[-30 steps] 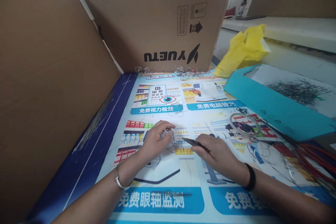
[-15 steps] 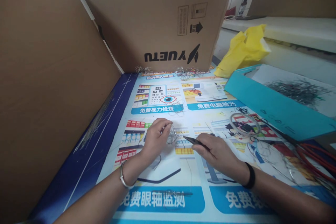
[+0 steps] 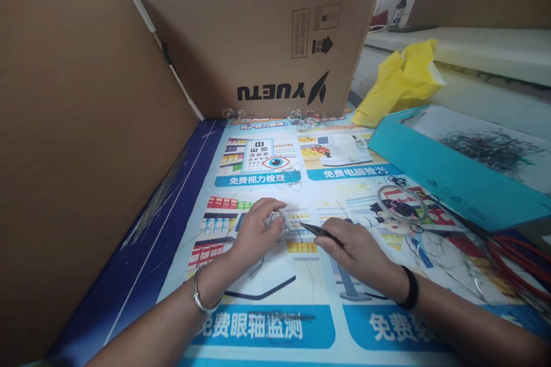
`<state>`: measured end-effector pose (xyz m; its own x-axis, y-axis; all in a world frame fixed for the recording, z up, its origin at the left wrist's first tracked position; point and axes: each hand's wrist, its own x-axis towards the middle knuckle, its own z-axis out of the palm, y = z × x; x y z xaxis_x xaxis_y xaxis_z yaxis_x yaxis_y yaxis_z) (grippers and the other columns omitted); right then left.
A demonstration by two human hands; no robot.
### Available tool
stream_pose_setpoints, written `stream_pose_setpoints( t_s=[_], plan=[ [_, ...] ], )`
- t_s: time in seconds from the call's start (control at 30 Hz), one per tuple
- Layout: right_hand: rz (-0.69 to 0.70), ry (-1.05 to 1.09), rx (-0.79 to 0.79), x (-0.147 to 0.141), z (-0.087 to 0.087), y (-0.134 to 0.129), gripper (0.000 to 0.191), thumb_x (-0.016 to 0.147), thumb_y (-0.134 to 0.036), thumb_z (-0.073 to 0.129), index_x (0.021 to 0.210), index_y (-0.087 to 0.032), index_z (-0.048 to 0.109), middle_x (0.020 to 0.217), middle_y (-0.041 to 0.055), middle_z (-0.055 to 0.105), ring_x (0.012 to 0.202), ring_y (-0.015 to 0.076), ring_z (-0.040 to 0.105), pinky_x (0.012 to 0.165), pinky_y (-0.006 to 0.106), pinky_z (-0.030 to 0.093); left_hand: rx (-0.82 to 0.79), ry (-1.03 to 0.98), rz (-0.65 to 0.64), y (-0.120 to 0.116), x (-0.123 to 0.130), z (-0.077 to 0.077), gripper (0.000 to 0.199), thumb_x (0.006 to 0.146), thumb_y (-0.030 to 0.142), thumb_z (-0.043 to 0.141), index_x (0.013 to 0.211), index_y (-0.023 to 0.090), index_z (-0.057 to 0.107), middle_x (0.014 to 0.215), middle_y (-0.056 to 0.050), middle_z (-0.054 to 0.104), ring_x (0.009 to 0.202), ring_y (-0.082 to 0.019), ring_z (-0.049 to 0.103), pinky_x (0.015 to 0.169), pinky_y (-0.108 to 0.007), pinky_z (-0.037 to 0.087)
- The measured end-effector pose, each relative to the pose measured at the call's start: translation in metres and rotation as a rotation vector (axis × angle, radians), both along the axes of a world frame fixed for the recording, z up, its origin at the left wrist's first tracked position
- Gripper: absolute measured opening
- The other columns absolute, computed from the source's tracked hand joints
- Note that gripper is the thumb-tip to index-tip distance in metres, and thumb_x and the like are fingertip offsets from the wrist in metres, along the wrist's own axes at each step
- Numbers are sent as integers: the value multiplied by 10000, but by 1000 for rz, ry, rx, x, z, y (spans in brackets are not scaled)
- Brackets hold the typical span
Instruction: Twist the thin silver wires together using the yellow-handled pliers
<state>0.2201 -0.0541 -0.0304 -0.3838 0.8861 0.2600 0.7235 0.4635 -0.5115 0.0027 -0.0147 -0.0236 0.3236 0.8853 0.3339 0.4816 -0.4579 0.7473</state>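
My left hand (image 3: 257,233) has its fingers curled round a small tangle of thin silvery wire (image 3: 282,226), which shows between thumb and fingertips. Dark pointed pliers (image 3: 316,230) are gripped in my right hand (image 3: 353,246), their tip directed left toward the tangle but apart from it. Beneath both hands is a printed sheet (image 3: 275,275) with pictures and lettering. Thin loose wires (image 3: 288,316) lie across the sheet nearer to me. More fine wire (image 3: 288,178) rests beyond my left hand.
Cardboard walls (image 3: 258,28) stand at the back and left. On the right are a turquoise box (image 3: 451,183) holding many dark wire pieces, a yellow bag (image 3: 396,83), a clear ring coil (image 3: 402,203) and red-handled tools (image 3: 516,258). Wire clumps (image 3: 305,119) lie along the back wall.
My left hand has shifted slightly, its thumb and fingers now spread around the wire tangle instead of pinched at its upper left. My right hand and the pliers are almost unmoved.
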Motion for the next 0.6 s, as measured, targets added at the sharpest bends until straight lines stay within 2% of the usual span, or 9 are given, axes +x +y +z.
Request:
stream_pose_setpoints(
  t_s=[0.6],
  plan=[
    [6, -20, -4, 0, -1, 0, 354, 899, -459, 354, 687, -193, 452, 653, 11, 520, 592, 125, 481, 527, 230, 319, 0, -21, -80, -4, -5, 10, 388, 677, 30, 430, 988, 181, 607, 1002, -59, 604, 982, -194, 545, 890, -343, 421]
  ],
)
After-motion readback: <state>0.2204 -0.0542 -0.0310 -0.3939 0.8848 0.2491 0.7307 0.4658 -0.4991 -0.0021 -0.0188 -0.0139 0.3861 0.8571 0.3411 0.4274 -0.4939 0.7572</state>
